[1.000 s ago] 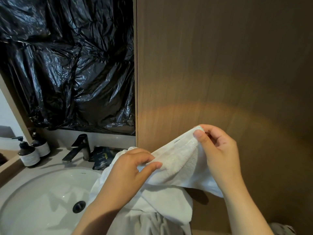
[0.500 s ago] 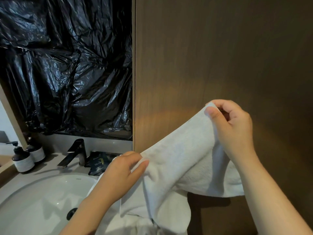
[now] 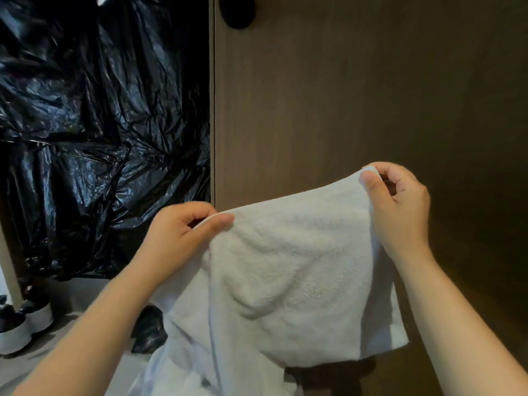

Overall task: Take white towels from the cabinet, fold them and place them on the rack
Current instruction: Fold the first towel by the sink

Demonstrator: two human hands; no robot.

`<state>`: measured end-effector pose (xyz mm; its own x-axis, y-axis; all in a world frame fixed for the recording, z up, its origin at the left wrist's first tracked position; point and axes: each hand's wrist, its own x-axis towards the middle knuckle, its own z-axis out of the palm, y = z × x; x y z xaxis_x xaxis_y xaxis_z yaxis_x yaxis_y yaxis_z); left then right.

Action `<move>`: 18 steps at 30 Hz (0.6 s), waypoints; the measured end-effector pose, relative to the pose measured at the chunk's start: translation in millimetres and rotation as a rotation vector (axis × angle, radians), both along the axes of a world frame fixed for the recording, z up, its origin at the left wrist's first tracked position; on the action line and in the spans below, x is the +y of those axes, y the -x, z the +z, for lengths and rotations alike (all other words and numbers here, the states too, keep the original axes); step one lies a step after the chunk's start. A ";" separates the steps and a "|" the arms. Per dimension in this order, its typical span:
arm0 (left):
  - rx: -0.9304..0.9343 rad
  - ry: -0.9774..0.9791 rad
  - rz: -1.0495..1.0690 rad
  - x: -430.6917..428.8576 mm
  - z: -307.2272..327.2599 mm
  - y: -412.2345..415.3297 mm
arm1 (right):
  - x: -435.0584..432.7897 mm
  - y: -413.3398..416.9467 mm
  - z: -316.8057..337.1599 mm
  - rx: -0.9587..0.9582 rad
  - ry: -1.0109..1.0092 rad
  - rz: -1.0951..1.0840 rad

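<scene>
A: Where's the fluffy white terry towel [image 3: 300,275]?
B: Hanging before the brown wood-grain panel [image 3: 343,95]. The left hand [image 3: 183,232] and right hand [image 3: 400,207] pinch its top corners between their fingers [image 3: 371,181]. Level them, pull taut, then fold.

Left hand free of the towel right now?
No, the left hand pinches one top corner of the white towel and the right hand pinches the other.

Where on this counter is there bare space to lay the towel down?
Free: the grey counter strip between the two bottles and the dark packet. Crowded: the far-left edge by the bottles. The white towel, pinched by the left hand and the right hand, hides whatever lies below it.
</scene>
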<state>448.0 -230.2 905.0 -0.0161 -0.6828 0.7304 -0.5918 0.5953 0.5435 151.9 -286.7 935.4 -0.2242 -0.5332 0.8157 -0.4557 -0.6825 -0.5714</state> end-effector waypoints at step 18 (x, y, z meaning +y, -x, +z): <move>-0.429 -0.394 0.091 -27.6 -93.8 -17.4 | -17.3 5.0 -81.8 -0.025 -0.247 -0.027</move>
